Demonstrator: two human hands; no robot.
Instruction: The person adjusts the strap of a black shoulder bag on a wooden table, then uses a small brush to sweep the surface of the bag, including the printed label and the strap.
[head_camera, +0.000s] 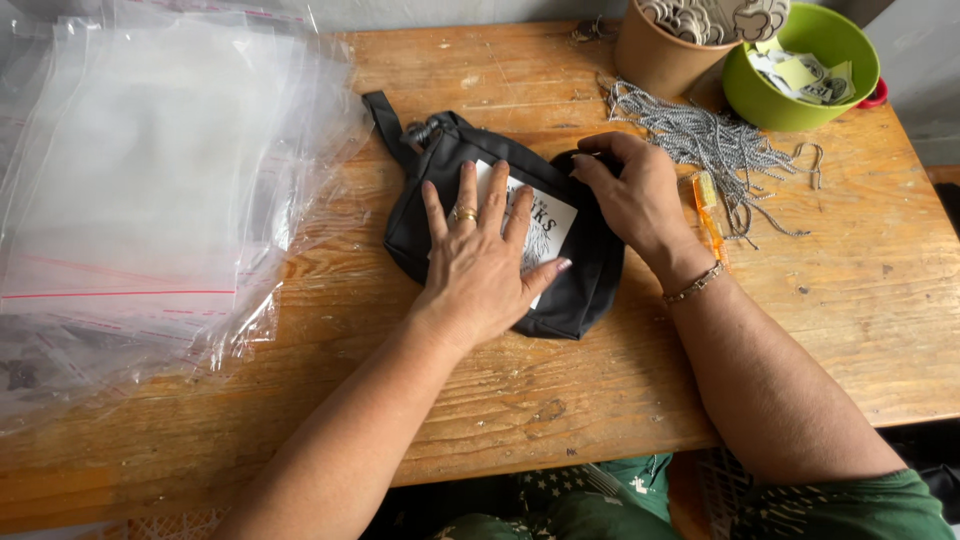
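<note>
Black fabric pouch (500, 215) is pressed flat mid-table (620, 400), beside the plastic bags (150, 180), under the open left hand (480, 255); its right edge is pinched by the right hand (625, 190). Soft, light and floppy, it is probably best gripped at edge or strap (385, 125).

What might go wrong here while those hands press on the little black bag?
The white card under the left hand may crease, since the palm presses flat on the black bag. The right hand works close to the loose pile of grey cords, so it might snag one. The stack of clear plastic bags looks slippery and could slide.
</note>
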